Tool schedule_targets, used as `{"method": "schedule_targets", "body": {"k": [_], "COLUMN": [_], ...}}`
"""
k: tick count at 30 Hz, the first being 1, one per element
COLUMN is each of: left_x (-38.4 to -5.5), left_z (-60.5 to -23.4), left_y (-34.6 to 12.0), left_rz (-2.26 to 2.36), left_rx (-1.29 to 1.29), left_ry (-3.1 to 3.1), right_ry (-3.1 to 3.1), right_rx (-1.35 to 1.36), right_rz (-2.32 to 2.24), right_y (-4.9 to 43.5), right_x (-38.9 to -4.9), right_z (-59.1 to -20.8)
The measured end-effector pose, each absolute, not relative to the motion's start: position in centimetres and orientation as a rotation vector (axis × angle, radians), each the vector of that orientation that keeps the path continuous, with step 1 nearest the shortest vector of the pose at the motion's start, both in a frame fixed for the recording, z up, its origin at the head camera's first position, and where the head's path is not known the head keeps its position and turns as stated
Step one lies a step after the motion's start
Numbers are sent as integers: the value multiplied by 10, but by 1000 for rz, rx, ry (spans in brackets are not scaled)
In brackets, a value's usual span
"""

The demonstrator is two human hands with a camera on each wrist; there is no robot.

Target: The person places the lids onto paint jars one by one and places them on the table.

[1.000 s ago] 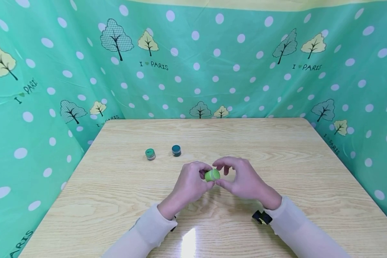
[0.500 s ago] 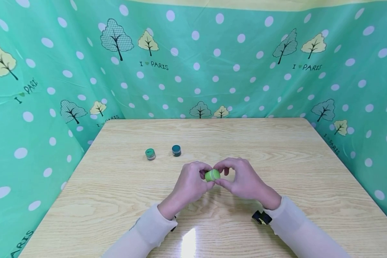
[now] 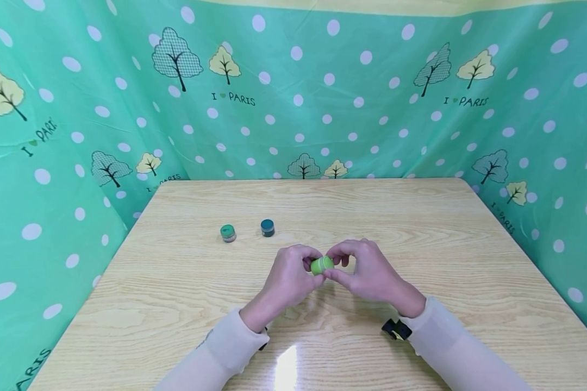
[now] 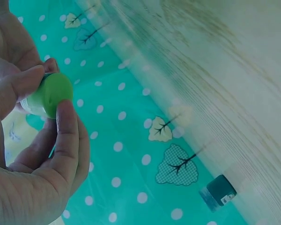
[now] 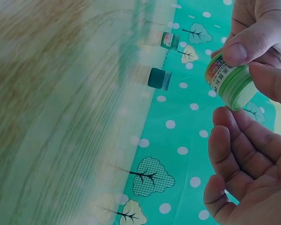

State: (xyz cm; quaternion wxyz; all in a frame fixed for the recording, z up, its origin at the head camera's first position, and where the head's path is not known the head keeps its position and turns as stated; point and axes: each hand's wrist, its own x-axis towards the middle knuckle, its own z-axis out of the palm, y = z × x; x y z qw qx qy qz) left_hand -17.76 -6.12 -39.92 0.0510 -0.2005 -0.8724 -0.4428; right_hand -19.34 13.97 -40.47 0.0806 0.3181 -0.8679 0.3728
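Above the middle of the table, a small light-green paint jar is tilted on its side between both hands. My left hand pinches one end with thumb and fingers; in the left wrist view a smooth green round end of the jar shows. At the opposite end, the thumb and forefinger of my right hand grip the rim. Printed lettering and a ridged band show on the jar in the right wrist view. Fingers partly hide its sides, and its contents cannot be made out.
Farther back on the wooden table, to the left, stand a green-lidded jar and a dark teal jar, both upright and a little apart. A green dotted cloth hangs around the table's back and sides.
My right thumb and forefinger have come in from slightly apart and closed on the jar's end. The left hand and the two standing jars stay in place.
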Motion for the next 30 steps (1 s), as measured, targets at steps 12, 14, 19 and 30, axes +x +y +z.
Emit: {"method": "schedule_targets", "body": {"k": [12, 14, 19, 30], "left_x": [-178, -178, -178, -178], "left_z": [-399, -399, -400, -402], "left_y": [-61, -61, -62, -64], "left_rz": [-1338, -1346, -1359, -1389], "left_rx": [-625, -624, -630, -573], "left_ry": [-2651, -2658, -2664, -2695], "right_ry": [-2614, -2624, -2647, -2625], "right_rx": [923, 913, 887, 860], "right_rz": [1117, 1122, 1127, 1119], "right_y": [139, 139, 140, 142], "right_x": [-192, -192, -191, -191], "right_z": [-402, -401, -400, -400]}}
